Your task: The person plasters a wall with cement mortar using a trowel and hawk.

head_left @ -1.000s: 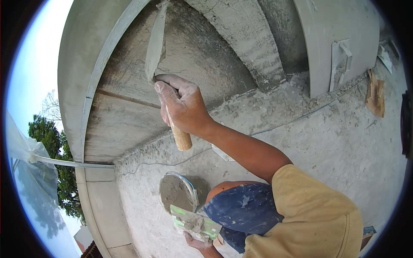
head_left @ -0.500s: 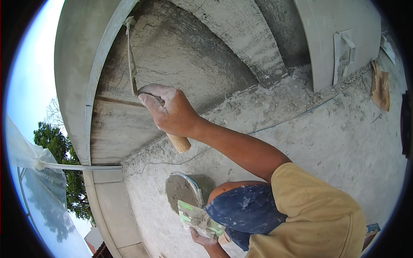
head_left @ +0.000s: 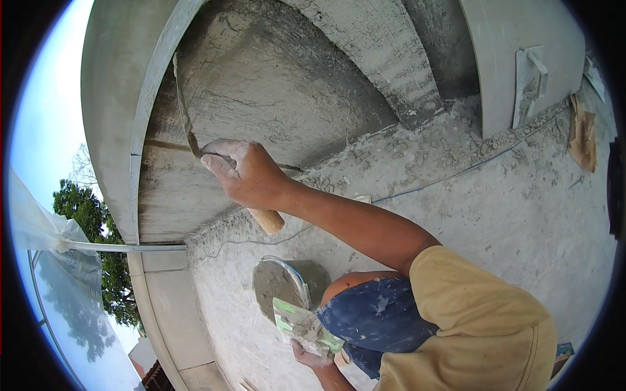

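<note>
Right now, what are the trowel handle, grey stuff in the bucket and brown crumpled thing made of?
Trowel handle: probably wood, unpainted-looking, from its tan colour. Grey stuff: likely cement mix; it's matte and lumpy. Brown crumpled thing: perhaps paper, dull, with creases and ragged edges.

This looks like an open-air building site: a bucket [head_left: 318,278] of grey mix [head_left: 274,287] stands on a rough, dusty floor [head_left: 456,221]. Beyond the bucket is a bare, stained wall [head_left: 274,104], with a cable [head_left: 450,178] along the ground between them. Well left of the bucket show plastic sheeting [head_left: 39,221], a tree [head_left: 78,201] and open sky [head_left: 59,85].
</note>
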Action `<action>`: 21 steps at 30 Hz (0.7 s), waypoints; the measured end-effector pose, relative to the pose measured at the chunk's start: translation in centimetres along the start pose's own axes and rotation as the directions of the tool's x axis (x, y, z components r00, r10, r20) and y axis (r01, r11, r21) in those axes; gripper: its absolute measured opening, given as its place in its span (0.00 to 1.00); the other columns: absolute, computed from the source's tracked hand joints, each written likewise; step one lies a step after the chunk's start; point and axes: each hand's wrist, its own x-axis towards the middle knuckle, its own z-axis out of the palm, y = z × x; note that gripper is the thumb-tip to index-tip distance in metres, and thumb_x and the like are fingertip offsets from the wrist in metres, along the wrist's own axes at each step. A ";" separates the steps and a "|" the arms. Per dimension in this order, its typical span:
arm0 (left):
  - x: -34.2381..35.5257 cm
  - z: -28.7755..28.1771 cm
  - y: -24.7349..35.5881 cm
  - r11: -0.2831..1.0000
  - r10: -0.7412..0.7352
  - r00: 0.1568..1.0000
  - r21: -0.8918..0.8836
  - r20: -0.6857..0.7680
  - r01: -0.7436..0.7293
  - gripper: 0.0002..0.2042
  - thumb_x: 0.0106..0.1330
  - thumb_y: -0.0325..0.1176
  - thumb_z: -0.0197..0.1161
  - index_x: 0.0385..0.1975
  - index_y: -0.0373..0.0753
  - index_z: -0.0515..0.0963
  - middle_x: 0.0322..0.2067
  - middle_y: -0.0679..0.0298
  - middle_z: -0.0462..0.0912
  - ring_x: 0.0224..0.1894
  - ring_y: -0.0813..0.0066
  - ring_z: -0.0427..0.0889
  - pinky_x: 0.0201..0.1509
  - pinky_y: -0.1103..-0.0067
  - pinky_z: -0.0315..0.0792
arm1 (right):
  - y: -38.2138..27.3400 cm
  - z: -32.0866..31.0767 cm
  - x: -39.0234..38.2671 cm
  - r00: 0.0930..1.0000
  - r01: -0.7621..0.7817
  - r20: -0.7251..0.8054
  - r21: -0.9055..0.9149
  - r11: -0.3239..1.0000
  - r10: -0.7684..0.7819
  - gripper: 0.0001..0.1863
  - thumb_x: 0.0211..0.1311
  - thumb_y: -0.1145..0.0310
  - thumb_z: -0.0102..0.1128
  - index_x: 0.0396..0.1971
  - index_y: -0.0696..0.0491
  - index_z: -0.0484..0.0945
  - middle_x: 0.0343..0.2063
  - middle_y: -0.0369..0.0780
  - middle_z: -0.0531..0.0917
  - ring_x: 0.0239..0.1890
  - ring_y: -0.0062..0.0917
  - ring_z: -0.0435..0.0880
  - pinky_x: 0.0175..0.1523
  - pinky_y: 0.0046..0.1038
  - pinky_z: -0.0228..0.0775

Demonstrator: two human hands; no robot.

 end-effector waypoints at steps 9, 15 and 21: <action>1.6 2.0 -0.5 0.990 0.047 0.997 -0.134 0.056 -0.039 0.35 0.65 0.51 0.53 0.68 0.38 0.56 0.63 0.47 0.65 0.62 0.46 0.67 0.66 0.52 0.61 | -1.9 -3.2 -3.1 0.865 -0.412 0.354 0.093 0.906 0.357 0.15 0.68 0.64 0.56 0.43 0.62 0.78 0.26 0.40 0.79 0.24 0.19 0.75 0.31 0.23 0.68; 6.5 7.5 2.1 0.968 0.033 0.982 -0.250 0.185 0.014 0.29 0.71 0.45 0.49 0.67 0.33 0.57 0.63 0.48 0.66 0.63 0.48 0.67 0.68 0.56 0.61 | -0.7 -7.8 -7.6 0.566 -0.159 0.649 -0.519 0.840 0.508 0.16 0.62 0.61 0.62 0.45 0.53 0.82 0.40 0.45 0.85 0.42 0.32 0.83 0.48 0.31 0.73; 10.1 8.8 2.5 0.966 0.039 0.969 -0.259 0.244 0.026 0.27 0.71 0.41 0.50 0.66 0.34 0.60 0.62 0.50 0.68 0.63 0.53 0.69 0.67 0.58 0.62 | 3.5 -10.1 -11.7 0.252 0.429 0.838 -0.545 0.721 0.483 0.15 0.62 0.55 0.59 0.41 0.49 0.84 0.41 0.45 0.85 0.44 0.42 0.82 0.49 0.37 0.74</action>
